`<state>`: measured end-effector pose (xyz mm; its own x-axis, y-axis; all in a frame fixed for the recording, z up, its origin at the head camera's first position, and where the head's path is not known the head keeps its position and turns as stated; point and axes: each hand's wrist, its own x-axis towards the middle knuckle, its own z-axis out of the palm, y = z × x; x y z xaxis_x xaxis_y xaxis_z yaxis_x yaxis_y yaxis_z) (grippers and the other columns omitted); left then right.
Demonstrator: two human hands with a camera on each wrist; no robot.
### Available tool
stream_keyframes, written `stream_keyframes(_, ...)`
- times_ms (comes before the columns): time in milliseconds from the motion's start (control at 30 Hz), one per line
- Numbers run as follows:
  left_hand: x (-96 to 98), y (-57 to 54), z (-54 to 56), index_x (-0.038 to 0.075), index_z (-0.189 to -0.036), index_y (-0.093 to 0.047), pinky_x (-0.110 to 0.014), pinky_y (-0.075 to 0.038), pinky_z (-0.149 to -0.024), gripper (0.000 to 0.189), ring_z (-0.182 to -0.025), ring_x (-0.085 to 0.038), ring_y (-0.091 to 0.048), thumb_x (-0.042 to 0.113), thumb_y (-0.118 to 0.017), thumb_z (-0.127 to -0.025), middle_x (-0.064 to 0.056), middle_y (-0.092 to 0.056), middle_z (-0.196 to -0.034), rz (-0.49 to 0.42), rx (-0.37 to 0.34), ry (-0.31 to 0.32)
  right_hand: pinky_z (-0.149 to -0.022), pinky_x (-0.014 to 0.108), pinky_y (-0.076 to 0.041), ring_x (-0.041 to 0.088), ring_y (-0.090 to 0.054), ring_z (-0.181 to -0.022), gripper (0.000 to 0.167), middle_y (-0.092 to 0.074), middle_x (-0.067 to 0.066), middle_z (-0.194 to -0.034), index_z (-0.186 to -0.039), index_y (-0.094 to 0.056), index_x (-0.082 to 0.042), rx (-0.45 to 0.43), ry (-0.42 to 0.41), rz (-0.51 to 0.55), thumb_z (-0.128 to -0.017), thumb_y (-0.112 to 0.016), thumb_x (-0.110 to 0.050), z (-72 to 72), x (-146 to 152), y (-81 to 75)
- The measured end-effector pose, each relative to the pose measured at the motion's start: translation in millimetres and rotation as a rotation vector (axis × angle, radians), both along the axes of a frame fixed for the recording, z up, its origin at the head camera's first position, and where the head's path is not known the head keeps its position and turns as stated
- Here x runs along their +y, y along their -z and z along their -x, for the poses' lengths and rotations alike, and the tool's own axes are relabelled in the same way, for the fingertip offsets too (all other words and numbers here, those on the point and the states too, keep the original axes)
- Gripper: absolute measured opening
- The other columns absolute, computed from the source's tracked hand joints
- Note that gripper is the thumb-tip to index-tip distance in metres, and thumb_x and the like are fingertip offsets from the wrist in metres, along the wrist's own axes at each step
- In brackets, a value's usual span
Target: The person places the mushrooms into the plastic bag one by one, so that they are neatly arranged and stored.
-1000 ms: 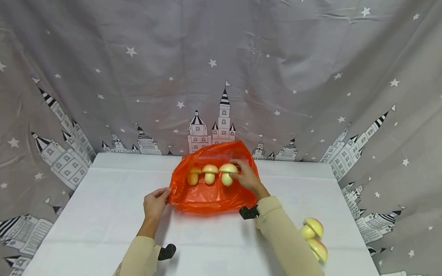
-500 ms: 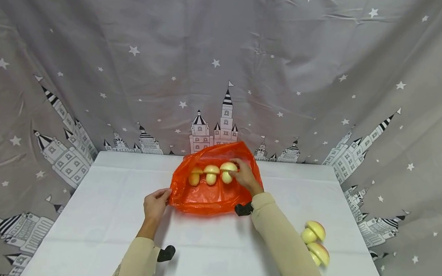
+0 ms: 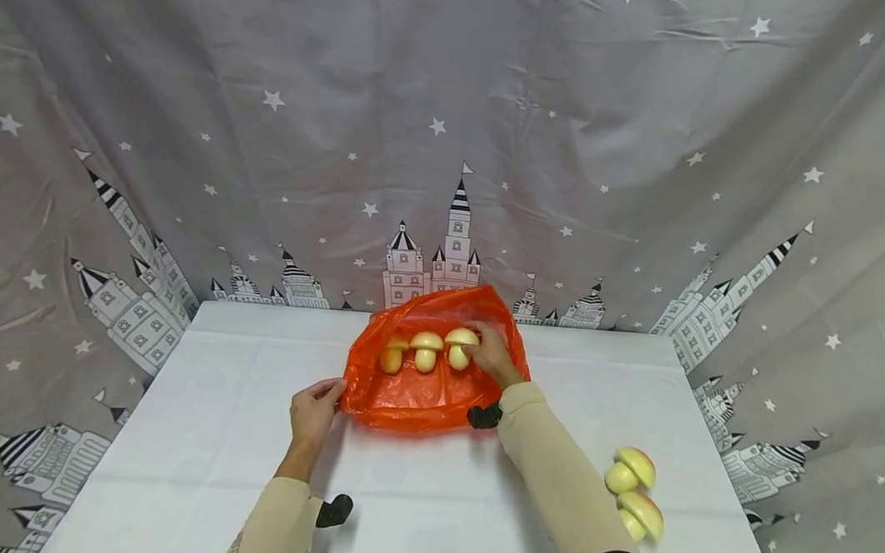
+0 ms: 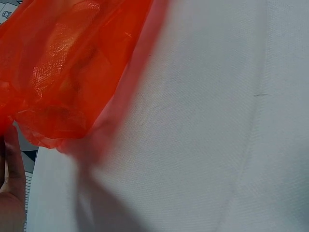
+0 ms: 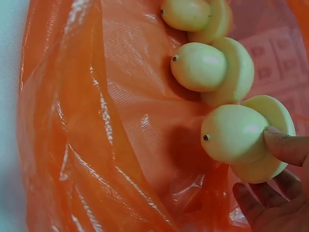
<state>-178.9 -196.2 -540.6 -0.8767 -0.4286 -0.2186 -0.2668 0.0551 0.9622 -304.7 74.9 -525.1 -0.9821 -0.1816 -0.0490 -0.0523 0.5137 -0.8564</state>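
An orange-red plastic bag [image 3: 408, 415] lies with its mouth spread on the white table. My left hand [image 3: 312, 413] pinches the bag's left edge; in the left wrist view only part of that hand [image 4: 12, 179] shows. Inside the bag stand three pale yellow toy mushrooms in a row: a left one [image 3: 391, 357], a middle one [image 3: 426, 351] and a right one [image 3: 459, 350]. Reaching into the bag, my right hand [image 3: 492, 356] holds the right mushroom [image 5: 236, 135]. Its thumb [image 5: 285, 144] lies on the mushroom, with other fingers beneath; some are partly hidden.
Two more yellow mushrooms with reddish caps, an upper one [image 3: 632, 468] and a lower one [image 3: 642, 516], lie on the white table [image 3: 201, 431] beside my right sleeve. A grey curtain [image 3: 452, 102] printed with castles and stars hangs behind the table.
The view has shifted slightly. My right forearm has swung a little to the left, while its hand stays at the right mushroom. The left hand keeps its grip on the bag's edge.
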Motion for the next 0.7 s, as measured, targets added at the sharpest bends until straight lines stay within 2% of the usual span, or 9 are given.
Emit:
stream_keyframes(167, -2.0, -1.2, -1.5, -0.010, -0.113, -0.065, -0.013, -0.052, -0.065, 0.030, -0.073, 0.001, -0.060, 0.014, -0.063, -0.094, -0.015, -0.069, -0.101, 0.011, -0.005, 0.003, -0.106, 0.044, -0.041, 0.034, -0.049, -0.121, 0.048, -0.053, 0.019, -0.133, -0.135, -0.051, 0.003, -0.019, -0.009, 0.007, -0.088, -0.061, 0.008, 2.3, -2.5, 5.0)
stream_keyframes(400, -2.4, -0.8, -1.0, -0.010, -0.113, -0.065, -0.012, -0.052, -0.066, 0.030, -0.074, 0.001, -0.060, 0.013, -0.062, -0.095, -0.017, -0.068, -0.103, 0.009, -0.002, 0.000, -0.105, 0.046, -0.042, 0.035, -0.050, -0.118, 0.049, -0.052, 0.019, -0.134, -0.135, -0.052, 0.001, -0.047, 0.013, 0.023, -0.087, -0.061, 0.009, 4.3, -2.8, 5.2)
stream_keyframes(700, -2.5, -1.1, -1.0, -0.009, -0.113, -0.065, -0.013, -0.052, -0.066, 0.030, -0.074, 0.001, -0.060, 0.014, -0.062, -0.095, -0.017, -0.068, -0.103, 0.017, -0.002, 0.007, -0.104, 0.044, -0.043, 0.035, -0.050, -0.115, 0.044, -0.051, 0.020, -0.132, -0.130, -0.055, 0.003, -0.049, 0.011, 0.033, -0.086, -0.059, 0.011, 6.0, -5.0, 14.0)
